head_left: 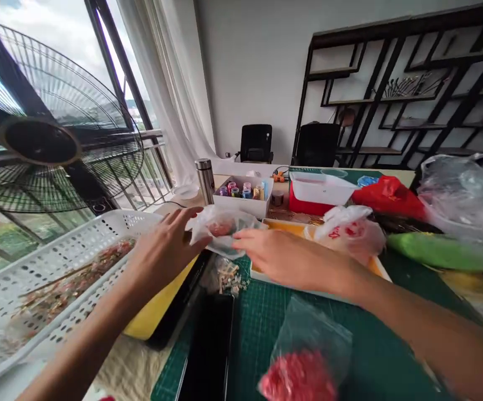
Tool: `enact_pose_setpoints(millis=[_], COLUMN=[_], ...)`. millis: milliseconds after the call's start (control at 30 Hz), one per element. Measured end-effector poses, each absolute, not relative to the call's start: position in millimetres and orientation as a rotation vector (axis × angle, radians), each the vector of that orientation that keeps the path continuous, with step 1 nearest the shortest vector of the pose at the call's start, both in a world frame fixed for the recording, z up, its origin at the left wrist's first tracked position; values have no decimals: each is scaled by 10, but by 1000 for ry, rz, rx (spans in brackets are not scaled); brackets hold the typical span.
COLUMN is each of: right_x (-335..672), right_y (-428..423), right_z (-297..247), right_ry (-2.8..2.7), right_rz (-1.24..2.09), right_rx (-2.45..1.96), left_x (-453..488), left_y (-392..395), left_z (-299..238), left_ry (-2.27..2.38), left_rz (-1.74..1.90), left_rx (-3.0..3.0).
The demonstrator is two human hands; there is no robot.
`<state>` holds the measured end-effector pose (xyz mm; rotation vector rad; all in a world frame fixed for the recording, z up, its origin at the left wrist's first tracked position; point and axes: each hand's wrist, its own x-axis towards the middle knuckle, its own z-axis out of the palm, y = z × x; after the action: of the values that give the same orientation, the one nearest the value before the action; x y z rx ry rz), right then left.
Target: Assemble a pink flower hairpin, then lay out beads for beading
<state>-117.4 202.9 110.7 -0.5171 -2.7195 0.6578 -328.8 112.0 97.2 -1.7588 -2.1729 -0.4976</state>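
A bag of red pieces is lying nearest, at five o'clock from a clear bag. The left hand is gripping its nine-o'clock edge, the right hand its four-o'clock side. Beyond, at one o'clock, a white box is standing.

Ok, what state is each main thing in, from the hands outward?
Left hand: fingers on the clear plastic bag.
Right hand: fingers on it too.
Clear plastic bag: crumpled, contents pinkish.
Smartphone: lying flat, screen dark.
Bag of pink contents: lying on the green cutting mat.
Red-printed white bag: bunched up.
White box: open, holding small cylinders.
Steel thermos: upright, capped.
Perforated white basket: open, holding stems.
Fan: spinning or stopped, can't tell.
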Motion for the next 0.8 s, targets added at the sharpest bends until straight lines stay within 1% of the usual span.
enact_pose_setpoints(millis=[33, 67, 133, 200, 267, 300, 367, 400, 500, 600, 800], right_x=[-868, -565, -16, 393, 632, 697, 765, 784, 864, 1012, 1255], right_y=[1902, 1772, 1511, 1268, 1065, 977, 820, 748, 553, 384, 141], right_z=[1083, 1017, 762, 391, 7, -160, -415, -508, -708, -857, -936], right_ry=[-2787, -2806, -2784, -2714, -2598, -2536, -2393, -2326, -2169, -2081, -1942], right_rz=[552, 523, 612, 683, 695, 680, 607, 572, 498, 472, 609], right_rx=[-477, -507, -739, -1013, -1168, -1203, -1213, -1203, -1160, -1117, -1129], left_x=[-3188, -3070, -2786, -2451, -2097, -1925, -1612, -1477, -1195, -1124, -1483], left_y=[931, 737, 362, 54, -140, -190, -209, -186, -52, 92, 128], left_z=[890, 791, 534, 208, -147, -315, -592, -692, -841, -844, -836], left_ry=[-2137, -2118, -2122, -2137, -2216, -2280, -2266, -2261, -2295, -2275, -2099], left_rz=[-506, -550, -693, -801, -875, -942, -1038, -1029, -894, -840, -1094], left_rx=[-1745, -1747, -1911, -2071, -2142, -2081, -2040, -2035, -2026, -2025, -2419])
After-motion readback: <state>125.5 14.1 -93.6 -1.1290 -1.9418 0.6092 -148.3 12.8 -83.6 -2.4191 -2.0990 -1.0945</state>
